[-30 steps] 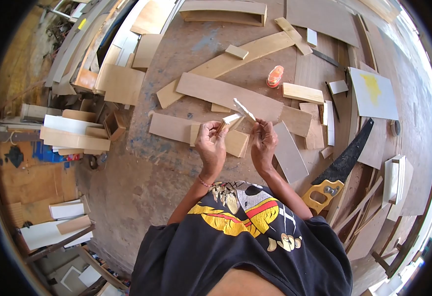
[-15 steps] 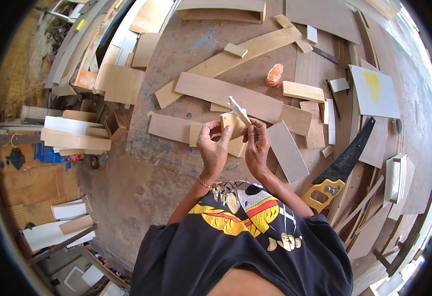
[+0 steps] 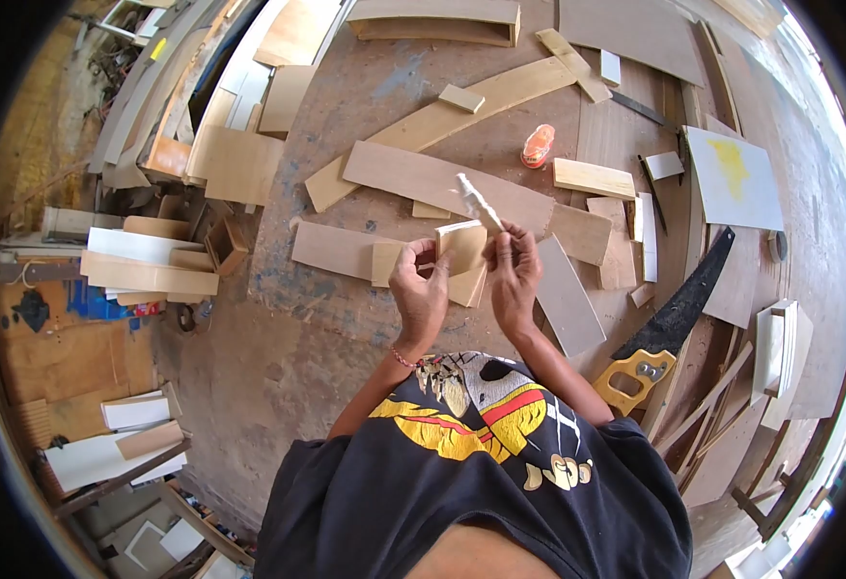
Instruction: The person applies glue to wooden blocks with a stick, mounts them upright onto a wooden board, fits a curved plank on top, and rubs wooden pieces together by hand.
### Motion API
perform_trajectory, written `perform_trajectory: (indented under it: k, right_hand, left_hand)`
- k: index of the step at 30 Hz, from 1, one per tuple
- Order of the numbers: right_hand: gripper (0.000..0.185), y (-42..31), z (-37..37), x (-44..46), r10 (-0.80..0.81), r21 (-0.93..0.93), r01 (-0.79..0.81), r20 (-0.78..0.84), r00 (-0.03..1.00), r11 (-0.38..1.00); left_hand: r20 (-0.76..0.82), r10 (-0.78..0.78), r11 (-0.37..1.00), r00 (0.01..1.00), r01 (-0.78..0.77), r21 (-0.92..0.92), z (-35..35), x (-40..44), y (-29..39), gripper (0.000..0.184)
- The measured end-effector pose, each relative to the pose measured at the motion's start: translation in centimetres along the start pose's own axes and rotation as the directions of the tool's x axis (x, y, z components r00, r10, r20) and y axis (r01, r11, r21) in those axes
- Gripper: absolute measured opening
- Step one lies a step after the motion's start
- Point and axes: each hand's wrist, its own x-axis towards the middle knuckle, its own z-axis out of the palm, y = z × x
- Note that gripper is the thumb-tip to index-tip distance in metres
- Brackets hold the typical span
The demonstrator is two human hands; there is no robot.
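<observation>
Now | right hand (image 3: 513, 275) has moved a bit right, pinching a white-tipped stick (image 3: 481, 206) | left hand (image 3: 417, 289) pinches the small wood block (image 3: 462, 249) over the table (image 3: 346, 116) | so its white top edge shows more | can't tell if stick touches block

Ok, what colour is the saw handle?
The saw handle is yellow-tan, best seen in the head view.

Around me I see my brown worktop (image 3: 408, 79) marked with blue stains, a scuffed, dull floor (image 3: 235, 415) at its lower left, boards (image 3: 148, 274) piled along the room's left side, and white light (image 3: 821, 72) glaring at the upper right.
</observation>
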Motion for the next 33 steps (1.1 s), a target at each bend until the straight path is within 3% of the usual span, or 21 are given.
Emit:
perform_trajectory:
  k: [2, 4, 12, 17, 21, 23, 26, 33]
  right_hand:
    - [0.018, 0.4, -1.0, 0.7, -0.007, -0.063, 0.006, -0.011, 1.000, 0.998]
    - [0.017, 0.4, -1.5, 1.0, -0.052, -0.306, 0.036, -0.043, 0.998, 0.951]
    - [0.014, 1.6, -2.1, 1.0, -0.191, -0.462, 0.187, 0.038, 0.981, 0.867]
    - [0.016, 1.3, -1.9, 0.7, -0.338, -0.652, 0.323, 0.107, 0.935, 0.686]
    - [0.019, 0.6, -1.3, -0.1, -0.340, -0.677, 0.349, 0.153, 0.928, 0.648]
    - [0.018, 0.3, -0.9, -0.5, -0.302, -0.582, 0.375, 0.222, 0.927, 0.722]
    - [0.018, -0.2, -0.3, -1.1, -0.359, -0.555, 0.439, 0.253, 0.898, 0.707]
    - [0.019, 0.7, -1.6, 0.7, -0.324, -0.644, 0.326, 0.126, 0.938, 0.692]
  left_hand:
    - [-0.010, -0.006, 1.000, 1.000, 0.006, 0.002, -0.2, 0.1, 0.2, 0.021]
    - [-0.020, -0.002, 1.000, 1.000, 0.002, 0.021, -0.4, 0.2, 0.5, 0.020]
    - [-0.031, 0.013, 1.000, 0.999, -0.013, 0.010, -0.4, 0.3, 0.3, 0.020]
    - [-0.041, 0.039, 0.998, 0.998, -0.037, 0.055, -0.5, 0.3, -0.4, 0.021]
    - [-0.062, 0.058, 0.995, 0.996, -0.053, 0.079, -0.5, 0.2, -0.3, 0.021]
    - [-0.068, 0.057, 0.995, 0.996, -0.051, 0.088, -0.6, 0.3, -0.3, 0.021]
    - [-0.059, 0.056, 0.994, 0.997, -0.050, 0.099, -0.6, 0.3, -0.3, 0.021]
    - [-0.079, 0.123, 0.989, 0.989, -0.115, 0.094, -0.6, 0.3, -0.9, 0.021]
